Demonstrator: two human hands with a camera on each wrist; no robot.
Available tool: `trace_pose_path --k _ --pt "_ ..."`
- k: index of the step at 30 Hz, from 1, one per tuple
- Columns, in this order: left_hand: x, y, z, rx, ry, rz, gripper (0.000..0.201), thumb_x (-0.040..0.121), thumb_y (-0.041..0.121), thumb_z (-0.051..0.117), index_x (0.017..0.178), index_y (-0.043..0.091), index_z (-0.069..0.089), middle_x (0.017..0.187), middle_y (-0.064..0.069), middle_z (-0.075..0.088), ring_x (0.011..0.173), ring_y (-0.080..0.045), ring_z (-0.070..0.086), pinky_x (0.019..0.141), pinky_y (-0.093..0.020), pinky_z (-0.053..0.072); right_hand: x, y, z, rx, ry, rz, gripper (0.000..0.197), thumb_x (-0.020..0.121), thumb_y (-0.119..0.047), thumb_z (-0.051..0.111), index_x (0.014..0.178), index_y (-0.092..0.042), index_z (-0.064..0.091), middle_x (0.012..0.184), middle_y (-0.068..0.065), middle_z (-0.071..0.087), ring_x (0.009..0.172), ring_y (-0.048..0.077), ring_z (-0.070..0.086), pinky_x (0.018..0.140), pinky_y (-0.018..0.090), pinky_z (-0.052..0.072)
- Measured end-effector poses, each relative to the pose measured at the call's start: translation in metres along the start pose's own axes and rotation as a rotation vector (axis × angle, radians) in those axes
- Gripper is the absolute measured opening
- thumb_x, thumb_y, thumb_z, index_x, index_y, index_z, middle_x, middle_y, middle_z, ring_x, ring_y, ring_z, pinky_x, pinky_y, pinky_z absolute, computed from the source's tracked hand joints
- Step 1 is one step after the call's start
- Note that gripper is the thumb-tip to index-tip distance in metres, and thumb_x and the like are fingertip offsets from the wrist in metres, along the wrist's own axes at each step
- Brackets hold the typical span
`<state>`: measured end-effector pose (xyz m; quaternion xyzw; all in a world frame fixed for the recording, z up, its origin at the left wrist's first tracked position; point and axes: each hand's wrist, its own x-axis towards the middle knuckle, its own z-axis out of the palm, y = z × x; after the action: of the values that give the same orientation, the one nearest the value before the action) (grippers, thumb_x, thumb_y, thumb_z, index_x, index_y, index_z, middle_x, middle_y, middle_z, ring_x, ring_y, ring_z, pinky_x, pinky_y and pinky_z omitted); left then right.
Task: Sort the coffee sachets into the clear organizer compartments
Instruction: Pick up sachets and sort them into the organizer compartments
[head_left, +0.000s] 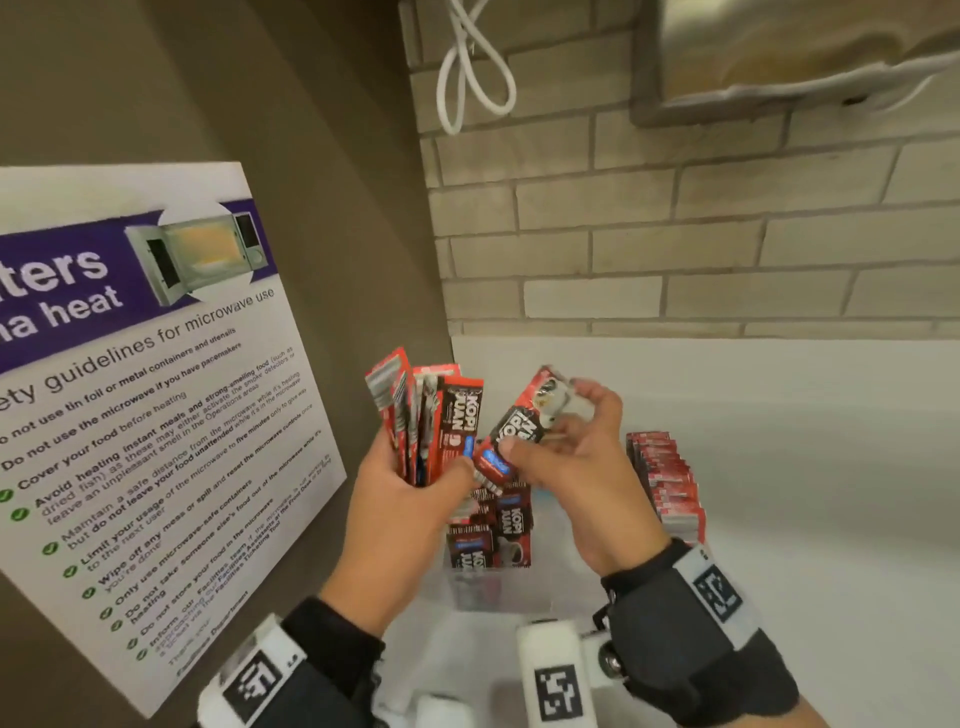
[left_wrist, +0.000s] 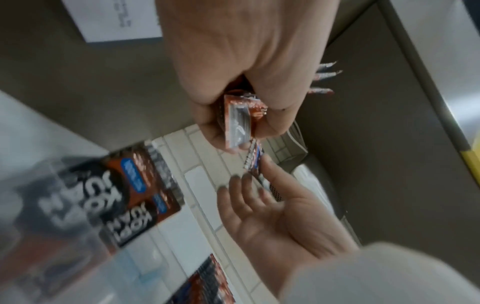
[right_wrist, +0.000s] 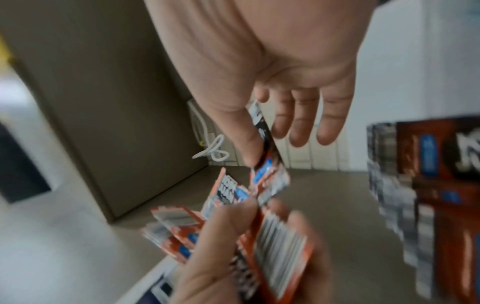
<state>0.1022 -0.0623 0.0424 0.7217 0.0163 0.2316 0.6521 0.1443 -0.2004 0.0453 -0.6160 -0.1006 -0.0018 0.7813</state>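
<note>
Wrist bands with black-and-white markers lowest in the head view. Beyond them, white surface (head_left: 810, 467) carrying clear organizer (head_left: 524, 592), upright sachets in its compartments. Left hand (head_left: 400, 509) curled round a fanned bunch of sachets (head_left: 431, 415). Right hand (head_left: 576, 467) pinching single sachet (head_left: 519, 421) between thumb and fingers, tilted, above organizer.

Sachets (head_left: 457, 415) red, black, white lettering, blue label; poster (head_left: 130, 364) white, purple band; wall tiles (head_left: 675, 234) beige.
</note>
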Motion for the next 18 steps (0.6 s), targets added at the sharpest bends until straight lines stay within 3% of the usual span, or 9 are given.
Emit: trace_pose_path --k 3,5,7,10,13,16,18 --pt "0.006 0.01 -0.012 0.197 -0.089 0.085 0.032 0.081 0.002 0.066 0.092 0.031 0.059 0.079 0.021 0.069 0.073 -0.001 0.066 0.065 -0.019 0.051 -0.003 -0.013 -0.012 -0.463 0.08 -0.341 0.074 0.078 -0.015 0.072 0.126 -0.045 0.025 0.119 -0.009 0.04 0.111 0.009 0.044 0.093 0.025 0.042" --pt "0.01 0.019 -0.018 0.287 -0.195 0.134 0.035 0.08 0.0 0.065 0.09 0.033 0.058 0.074 0.026 0.067 0.066 0.007 0.062 0.059 -0.01 0.046 -0.005 -0.024 -0.017 -0.812 0.025 -0.534 0.051 0.082 -0.023 0.068 0.124 -0.041 0.045 0.116 -0.013 0.041 0.111 0.008 0.037 0.094 0.029 0.032" --pt "0.014 0.026 -0.019 0.374 -0.288 0.178 0.039 0.08 0.0 0.066 0.089 0.037 0.056 0.075 0.028 0.066 0.065 0.009 0.061 0.061 -0.01 0.045 -0.006 -0.028 -0.017 -1.071 -0.128 -0.512 0.026 0.086 -0.026 0.063 0.111 -0.035 0.061 0.107 -0.014 0.05 0.105 0.008 0.041 0.089 0.031 0.026" --pt "0.017 0.031 -0.017 0.404 -0.333 0.213 0.041 0.08 0.005 0.067 0.092 0.042 0.055 0.082 0.032 0.066 0.073 0.009 0.062 0.067 -0.014 0.048 -0.005 -0.026 -0.018 -1.127 -0.262 -0.482 0.013 0.085 -0.018 0.063 0.093 -0.028 0.068 0.091 -0.013 0.061 0.085 0.006 0.051 0.083 0.033 0.037" --pt "0.018 0.026 -0.019 0.297 -0.227 0.181 0.037 0.081 0.007 0.07 0.096 0.039 0.059 0.09 0.022 0.07 0.082 0.001 0.067 0.076 -0.03 0.054 -0.001 -0.016 -0.03 -1.03 -0.196 -0.395 0.017 0.081 -0.008 0.066 0.078 -0.024 0.062 0.074 -0.012 0.06 0.063 0.001 0.053 0.062 0.013 0.038" --pt "0.018 0.019 -0.027 0.119 -0.101 0.086 0.034 0.077 0.007 0.072 0.1 0.031 0.063 0.094 0.008 0.074 0.091 -0.015 0.07 0.085 -0.04 0.053 0.001 0.002 -0.037 -0.907 -0.137 -0.233 0.031 0.079 0.001 0.066 0.067 -0.023 0.051 0.068 -0.006 0.058 0.048 0.001 0.051 0.051 0.008 0.039" --pt "0.016 0.016 -0.032 0.047 -0.069 0.042 0.035 0.074 0.009 0.073 0.101 0.028 0.063 0.095 0.002 0.074 0.092 -0.021 0.07 0.087 -0.046 0.053 0.003 0.016 -0.034 -0.903 -0.153 -0.128 0.033 0.078 0.001 0.067 0.064 -0.023 0.048 0.066 -0.004 0.057 0.05 0.0 0.048 0.052 0.006 0.04"
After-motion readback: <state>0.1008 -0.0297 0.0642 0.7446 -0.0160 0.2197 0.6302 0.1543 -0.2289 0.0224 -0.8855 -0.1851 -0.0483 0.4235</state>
